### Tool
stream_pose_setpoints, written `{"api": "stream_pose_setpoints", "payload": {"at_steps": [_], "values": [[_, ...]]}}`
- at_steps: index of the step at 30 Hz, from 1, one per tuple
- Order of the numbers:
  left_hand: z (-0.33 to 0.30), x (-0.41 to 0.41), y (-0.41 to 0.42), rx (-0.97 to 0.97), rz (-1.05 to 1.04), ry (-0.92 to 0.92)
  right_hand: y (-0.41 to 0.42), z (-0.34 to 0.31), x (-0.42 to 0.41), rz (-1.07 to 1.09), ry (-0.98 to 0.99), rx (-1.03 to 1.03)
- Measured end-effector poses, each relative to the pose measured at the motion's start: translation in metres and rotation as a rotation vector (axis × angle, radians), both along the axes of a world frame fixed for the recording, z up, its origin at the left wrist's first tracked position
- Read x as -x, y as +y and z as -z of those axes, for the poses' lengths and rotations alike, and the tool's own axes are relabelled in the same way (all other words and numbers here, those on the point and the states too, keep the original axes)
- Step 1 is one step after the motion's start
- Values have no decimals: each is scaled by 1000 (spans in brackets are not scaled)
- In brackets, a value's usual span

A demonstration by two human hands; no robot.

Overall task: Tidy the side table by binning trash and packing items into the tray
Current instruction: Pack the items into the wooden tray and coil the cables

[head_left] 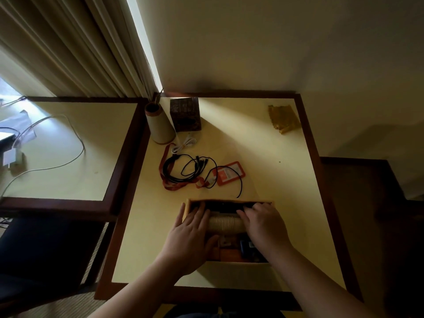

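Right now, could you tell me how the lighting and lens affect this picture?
Head view: daylight from the curtain gap streaks across the table; the tray under the left hand and right hand lies dim; the wide-angle lens bows the table edges; the picture is soft overall.

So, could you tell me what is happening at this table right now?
A person has both hands in a shallow wooden tray at the near side of the cream-topped side table. The left hand and right hand rest on the ends of a ribbed beige cylinder lying in the tray. A tangled black cable, an orange badge holder and a crumpled yellow wrapper are not yet packed.
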State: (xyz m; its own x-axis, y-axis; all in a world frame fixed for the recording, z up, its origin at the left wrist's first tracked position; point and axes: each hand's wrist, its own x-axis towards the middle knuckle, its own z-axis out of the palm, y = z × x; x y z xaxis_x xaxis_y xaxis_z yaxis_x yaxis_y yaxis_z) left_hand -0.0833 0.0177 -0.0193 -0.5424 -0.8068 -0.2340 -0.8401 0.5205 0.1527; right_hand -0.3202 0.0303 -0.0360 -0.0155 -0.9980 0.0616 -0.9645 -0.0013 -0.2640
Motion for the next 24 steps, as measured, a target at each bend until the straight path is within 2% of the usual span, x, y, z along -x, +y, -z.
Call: {"api": "stream_pose_setpoints", "payload": {"at_steps": [3, 10, 14, 18, 24], "values": [[-2, 2, -1, 26, 17, 3, -3, -3, 1, -8, 47, -57], [5, 4, -2, 55, 31, 10, -5, -16, 5, -62, 6, -285], [6, 4, -4, 61, 16, 0, -15, -35, 14, -76, -134, -198], [8, 1, -4, 110, -49, 74, -45, -49, 32, -62, -223, -48], [12, 9, -7, 213, -210, 202, -93, -43, 57, -64, -297, -85]]}}
